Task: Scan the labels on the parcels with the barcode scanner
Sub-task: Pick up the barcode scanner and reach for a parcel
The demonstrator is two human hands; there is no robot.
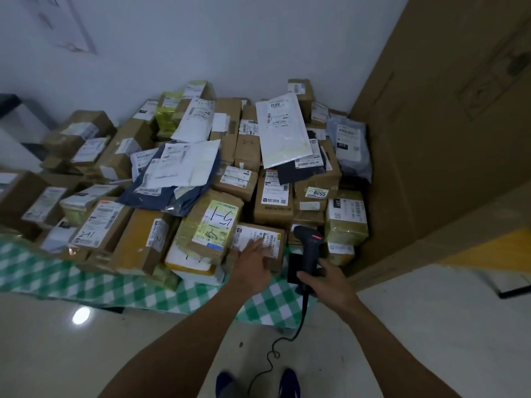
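A heap of cardboard boxes and plastic mailers with white labels covers a table. At its front edge lies a small brown box (pixel 268 242) with a white label on top. My left hand (pixel 254 264) rests on that box, fingers stretched over the label. Just to its right, my right hand (pixel 326 282) grips the handle of a black barcode scanner (pixel 309 248). The scanner's head sits above the box's right end, a red light showing on it. Its black cable (pixel 283 343) hangs down to the floor.
A green-and-white checked cloth (pixel 120 288) covers the table and hangs over its front edge. A tall cardboard panel (pixel 448 133) leans at the right, close to the heap. A small black box (pixel 296 268) stands beside the scanner. Pale glossy tiles lie below, with my blue shoes (pixel 290 383).
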